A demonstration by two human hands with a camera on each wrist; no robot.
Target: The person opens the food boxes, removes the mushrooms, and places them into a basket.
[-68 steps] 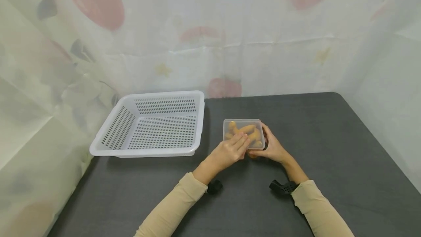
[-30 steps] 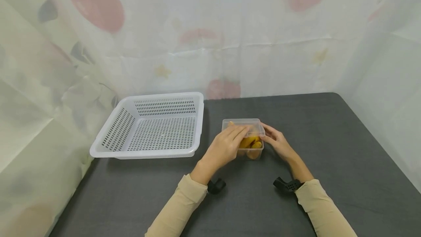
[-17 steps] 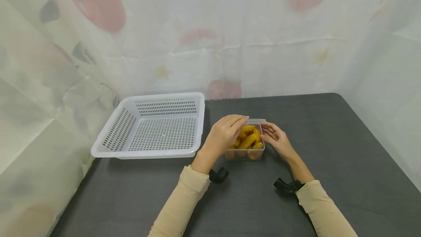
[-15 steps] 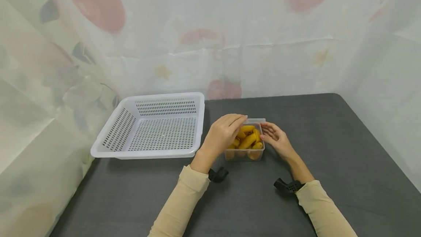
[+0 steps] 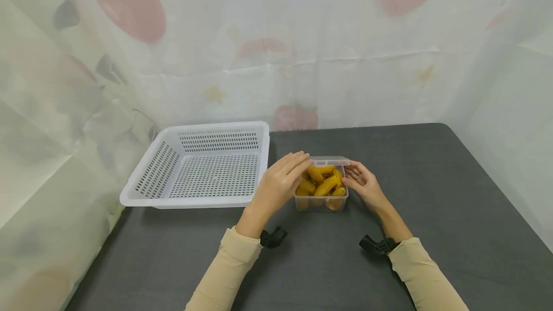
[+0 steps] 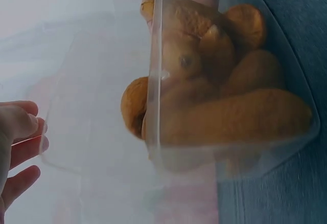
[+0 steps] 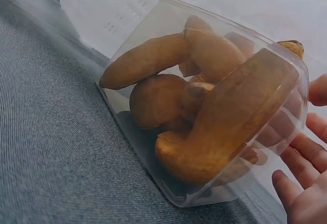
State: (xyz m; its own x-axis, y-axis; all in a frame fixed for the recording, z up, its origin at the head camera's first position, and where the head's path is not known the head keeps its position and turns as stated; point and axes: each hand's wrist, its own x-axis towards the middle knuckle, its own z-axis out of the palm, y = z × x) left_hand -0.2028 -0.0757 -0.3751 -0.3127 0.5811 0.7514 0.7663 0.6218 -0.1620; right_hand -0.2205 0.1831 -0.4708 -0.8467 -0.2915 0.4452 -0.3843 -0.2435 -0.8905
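A clear plastic box [image 5: 321, 204] stands on the dark table, filled with several yellow-brown, stubby, curved pieces [image 7: 225, 116] that look like small bananas or mushrooms. Its clear lid [image 5: 330, 161] is raised along the far side and appears nearly edge-on in the head view. My left hand [image 5: 278, 181] is at the lid's left edge, fingers mostly straight; in the left wrist view its fingertips [image 6: 38, 144] are right at that edge. My right hand [image 5: 365, 186] rests by the box's right side, fingers loosely bent against the wall, as the right wrist view also shows.
A white perforated plastic basket [image 5: 194, 202] stands left of the box, near the table's back edge. The table [image 5: 414, 176] has a dark grey cover. A patterned pale curtain [image 5: 354, 71] hangs behind it.
The lid, flat on the box at first, has swung up and back, exposing the yellow pieces. My left hand has since drawn back left along it. The right hand stays at the box's side.
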